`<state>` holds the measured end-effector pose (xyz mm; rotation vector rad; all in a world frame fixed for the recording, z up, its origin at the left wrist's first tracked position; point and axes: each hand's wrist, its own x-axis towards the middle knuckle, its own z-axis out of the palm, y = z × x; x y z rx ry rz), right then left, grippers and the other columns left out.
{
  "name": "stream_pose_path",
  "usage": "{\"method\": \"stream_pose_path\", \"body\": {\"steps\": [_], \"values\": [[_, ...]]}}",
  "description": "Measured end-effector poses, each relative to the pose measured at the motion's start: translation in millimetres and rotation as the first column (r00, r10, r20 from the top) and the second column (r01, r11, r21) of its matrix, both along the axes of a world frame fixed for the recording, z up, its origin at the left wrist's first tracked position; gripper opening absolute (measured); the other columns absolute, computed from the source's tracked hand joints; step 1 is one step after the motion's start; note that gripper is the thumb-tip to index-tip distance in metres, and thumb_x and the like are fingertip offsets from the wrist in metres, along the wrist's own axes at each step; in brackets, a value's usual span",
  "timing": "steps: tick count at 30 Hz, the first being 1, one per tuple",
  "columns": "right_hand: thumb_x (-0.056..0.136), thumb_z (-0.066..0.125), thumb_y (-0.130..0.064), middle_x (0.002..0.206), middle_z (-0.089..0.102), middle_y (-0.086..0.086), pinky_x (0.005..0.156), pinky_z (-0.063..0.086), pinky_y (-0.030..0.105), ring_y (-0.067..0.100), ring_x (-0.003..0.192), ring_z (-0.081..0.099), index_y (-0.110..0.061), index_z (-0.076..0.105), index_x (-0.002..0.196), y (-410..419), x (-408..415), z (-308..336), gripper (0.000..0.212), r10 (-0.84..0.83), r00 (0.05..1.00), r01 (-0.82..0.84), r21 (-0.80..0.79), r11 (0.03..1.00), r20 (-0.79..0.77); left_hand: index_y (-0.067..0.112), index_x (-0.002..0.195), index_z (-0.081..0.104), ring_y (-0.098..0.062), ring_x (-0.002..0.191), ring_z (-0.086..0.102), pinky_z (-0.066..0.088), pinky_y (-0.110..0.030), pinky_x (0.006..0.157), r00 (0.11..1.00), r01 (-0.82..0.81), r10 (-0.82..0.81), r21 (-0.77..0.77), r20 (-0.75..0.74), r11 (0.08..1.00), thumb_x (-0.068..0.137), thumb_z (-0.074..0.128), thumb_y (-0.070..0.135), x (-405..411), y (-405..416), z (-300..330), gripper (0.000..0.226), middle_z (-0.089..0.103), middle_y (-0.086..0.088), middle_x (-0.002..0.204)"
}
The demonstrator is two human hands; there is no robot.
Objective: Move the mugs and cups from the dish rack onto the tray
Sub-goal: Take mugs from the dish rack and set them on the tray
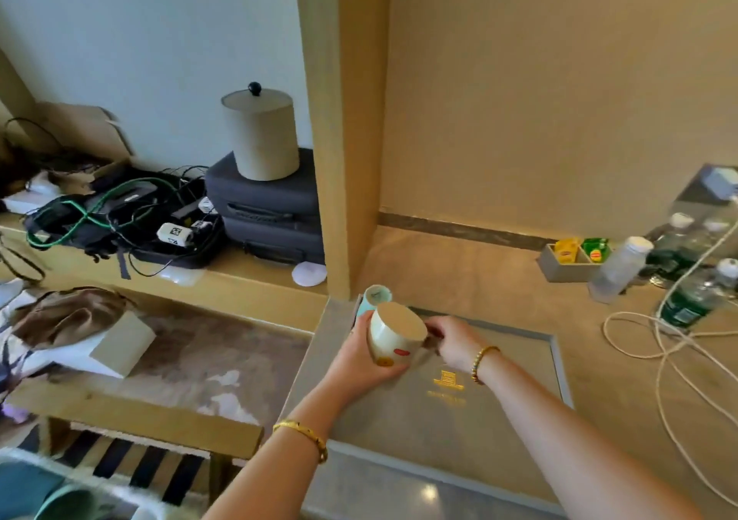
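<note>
A cream mug [393, 333] with red and yellow spots is held bottom-up above the far left part of the grey tray [499, 411]. My left hand [361, 355] grips its body from the left. My right hand [453, 341] pinches the mug's handle side. A light blue cup [373, 297] stands in the tray's far left corner, just behind the mug. A teal cup [68, 503] shows at the bottom left edge, blurred, where the dish rack lies mostly out of view.
The tray lies on a beige counter [499, 275]. White cables [671, 343], water bottles [617, 267] and a tea-bag box [571, 261] crowd the right side. A wooden partition [343, 128] rises behind the tray. Left of it lie bags, cables and a lidded canister [261, 134].
</note>
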<state>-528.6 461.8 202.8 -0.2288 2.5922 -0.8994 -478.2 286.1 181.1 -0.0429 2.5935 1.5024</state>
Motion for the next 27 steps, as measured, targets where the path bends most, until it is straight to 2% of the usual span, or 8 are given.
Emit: {"method": "stream_pose_path", "body": {"steps": [2, 4, 6, 11, 15, 19, 23, 27], "values": [[0.090, 0.048, -0.011, 0.072, 0.060, -0.005, 0.060, 0.035, 0.027, 0.016, 0.074, 0.051, -0.025, 0.061, 0.071, 24, -4, -5, 0.027, -0.057, 0.997, 0.057, 0.001, 0.998, -0.042, 0.031, 0.137, 0.025, -0.015, 0.127, 0.038, 0.034, -0.028, 0.104, 0.999, 0.050, -0.050, -0.094, -0.001, 0.994, 0.064, 0.078, 0.046, -14, 20, -1, 0.091, 0.042, 0.004, 0.135], [0.092, 0.050, -0.011, 0.080, 0.064, -0.002, 0.063, 0.036, 0.026, 0.018, 0.080, 0.056, -0.022, 0.065, 0.080, 42, -11, -11, 0.022, -0.103, 0.993, 0.103, -0.011, 0.995, -0.063, 0.027, 0.142, 0.025, -0.018, 0.133, 0.028, 0.024, -0.028, 0.107, 0.997, 0.078, -0.081, -0.195, -0.010, 0.978, 0.068, 0.073, 0.053, -29, 30, 2, 0.091, 0.035, 0.001, 0.143], [0.091, 0.047, -0.005, 0.092, 0.066, 0.000, 0.068, 0.037, 0.024, 0.016, 0.087, 0.058, -0.016, 0.069, 0.097, 55, -15, -15, 0.025, -0.164, 0.983, 0.161, -0.039, 0.986, -0.084, 0.023, 0.143, 0.024, -0.020, 0.138, 0.021, 0.022, -0.033, 0.111, 0.997, 0.047, -0.062, -0.284, -0.042, 0.958, 0.077, 0.064, 0.053, -46, 29, 6, 0.083, 0.028, 0.000, 0.149], [0.091, 0.046, -0.005, 0.086, 0.066, 0.007, 0.068, 0.038, 0.024, 0.018, 0.080, 0.054, -0.018, 0.066, 0.083, 75, -29, -34, 0.026, -0.299, 0.950, 0.298, -0.031, 0.954, -0.087, 0.024, 0.148, 0.007, -0.030, 0.143, 0.009, 0.024, -0.041, 0.113, 1.000, 0.004, -0.012, -0.599, -0.009, 0.801, 0.092, 0.051, 0.040, -87, 25, 10, 0.073, 0.007, -0.010, 0.156], [0.088, 0.047, -0.003, 0.083, 0.066, 0.009, 0.068, 0.044, 0.028, 0.024, 0.079, 0.059, -0.009, 0.070, 0.094, 72, -41, -46, 0.024, -0.343, 0.938, 0.342, -0.023, 0.939, -0.047, 0.022, 0.146, 0.012, -0.037, 0.132, 0.033, 0.039, -0.043, 0.100, 0.980, 0.110, 0.023, -0.640, 0.197, 0.760, 0.091, 0.052, 0.041, -111, 31, 9, 0.071, 0.024, -0.017, 0.147], [0.084, 0.055, -0.003, 0.056, 0.039, -0.006, 0.050, 0.025, 0.022, 0.020, 0.069, 0.041, -0.026, 0.043, 0.053, 68, -52, -53, 0.040, -0.359, 0.933, 0.359, -0.006, 0.933, -0.028, 0.011, 0.135, 0.035, -0.030, 0.115, 0.052, 0.047, -0.036, 0.091, 0.968, 0.181, -0.007, -0.682, 0.250, 0.708, 0.093, 0.051, 0.029, -121, 31, 5, 0.049, 0.039, -0.014, 0.136], [0.086, 0.058, -0.009, 0.072, 0.054, 0.002, 0.061, 0.033, 0.026, 0.019, 0.072, 0.047, -0.010, 0.065, 0.083, 72, -58, -57, 0.009, -0.364, 0.931, 0.364, -0.025, 0.931, -0.005, 0.012, 0.140, 0.034, -0.026, 0.126, 0.044, 0.039, -0.033, 0.100, 0.965, 0.243, -0.107, -0.653, 0.241, 0.717, 0.094, 0.051, 0.024, -130, 19, 2, 0.051, 0.036, -0.010, 0.143], [0.086, 0.058, -0.008, 0.078, 0.060, 0.010, 0.068, 0.037, 0.029, 0.022, 0.076, 0.051, -0.005, 0.068, 0.091, 79, -62, -59, 0.011, -0.359, 0.933, 0.359, -0.057, 0.932, 0.009, 0.015, 0.145, 0.026, -0.023, 0.136, 0.032, 0.029, -0.031, 0.108, 0.934, 0.357, -0.250, -0.640, 0.254, 0.680, 0.094, 0.051, 0.019, -133, 12, 0, 0.057, 0.025, -0.004, 0.152]]}}
